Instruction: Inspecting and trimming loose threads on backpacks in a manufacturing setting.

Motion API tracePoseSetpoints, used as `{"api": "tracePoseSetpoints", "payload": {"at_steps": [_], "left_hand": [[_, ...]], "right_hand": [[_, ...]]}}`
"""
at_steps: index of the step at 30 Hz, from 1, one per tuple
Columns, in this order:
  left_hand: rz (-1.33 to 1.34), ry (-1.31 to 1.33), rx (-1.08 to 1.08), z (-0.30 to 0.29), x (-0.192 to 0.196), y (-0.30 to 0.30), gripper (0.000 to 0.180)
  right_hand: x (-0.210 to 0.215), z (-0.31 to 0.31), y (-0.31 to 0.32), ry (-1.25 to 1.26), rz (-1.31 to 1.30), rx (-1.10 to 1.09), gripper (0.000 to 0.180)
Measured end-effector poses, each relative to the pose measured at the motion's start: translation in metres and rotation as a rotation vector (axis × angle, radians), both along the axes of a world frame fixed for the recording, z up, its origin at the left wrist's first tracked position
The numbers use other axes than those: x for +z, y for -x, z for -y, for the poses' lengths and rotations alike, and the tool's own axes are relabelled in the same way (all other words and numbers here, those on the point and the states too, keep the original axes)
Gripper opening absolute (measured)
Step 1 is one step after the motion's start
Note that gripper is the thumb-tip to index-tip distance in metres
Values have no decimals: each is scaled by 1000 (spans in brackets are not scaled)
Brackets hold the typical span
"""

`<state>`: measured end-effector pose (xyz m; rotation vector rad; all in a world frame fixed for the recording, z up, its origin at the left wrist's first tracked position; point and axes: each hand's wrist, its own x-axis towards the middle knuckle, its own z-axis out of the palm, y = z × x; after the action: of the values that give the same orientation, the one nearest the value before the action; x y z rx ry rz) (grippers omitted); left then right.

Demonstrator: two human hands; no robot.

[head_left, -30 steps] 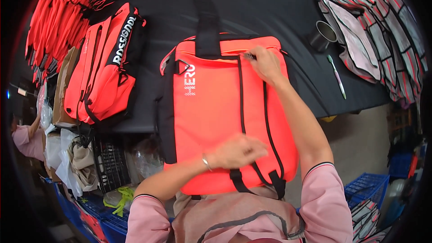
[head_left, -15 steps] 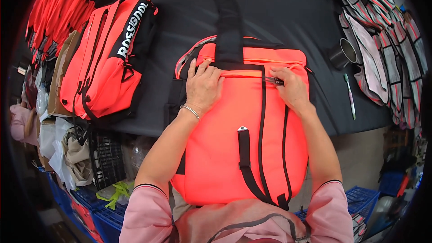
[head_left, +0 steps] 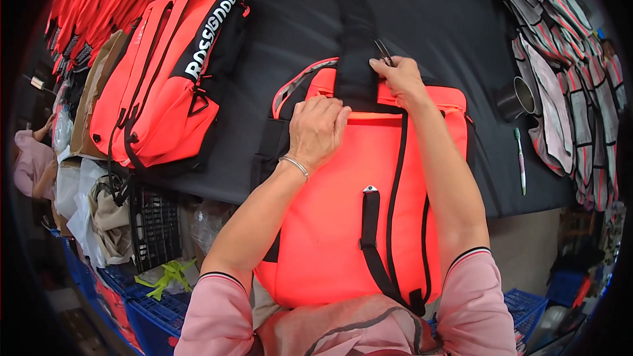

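Note:
A bright coral-orange backpack (head_left: 336,224) with black piping and a black webbing strap lies in front of me, its upper part on the dark-covered table. My left hand (head_left: 315,128) is closed on the edge of its top seam, fingers curled over the fold. A wide black strap (head_left: 356,33) runs from the top of the backpack toward the far side. Beside that strap, my right hand (head_left: 402,79) is closed around small thread snips (head_left: 382,50), whose two thin metal blades point up and away from the fabric.
Another coral backpack (head_left: 155,82) with a black side panel lies at the left. Coral strips (head_left: 99,3) are heaped behind it. At the right are a metal cup (head_left: 516,99), a toothbrush (head_left: 521,161) and stacked grey pieces (head_left: 583,118). Blue crates (head_left: 158,310) stand below. Another person (head_left: 34,161) is at the far left.
My right hand has moved with the snips from the top seam up and left to the wide black strap. The left hand still holds the seam. The whole view has shifted slightly.

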<state>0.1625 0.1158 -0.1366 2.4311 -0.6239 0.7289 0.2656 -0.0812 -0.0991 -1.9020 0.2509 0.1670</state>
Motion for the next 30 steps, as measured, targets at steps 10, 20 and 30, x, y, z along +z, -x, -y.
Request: {"api": "tracePoseSetpoints", "payload": {"at_steps": [10,20,30], "left_hand": [[-651,164,94,-12,39,-44,58],[-825,388,118,-13,-1,-74,59],[-997,657,2,-7,14,-73,55]], "right_hand": [[13,5,38,-620,118,192,33],[10,-16,68,129,591,123,30],[2,-13,75,568,849,299,23]]}}
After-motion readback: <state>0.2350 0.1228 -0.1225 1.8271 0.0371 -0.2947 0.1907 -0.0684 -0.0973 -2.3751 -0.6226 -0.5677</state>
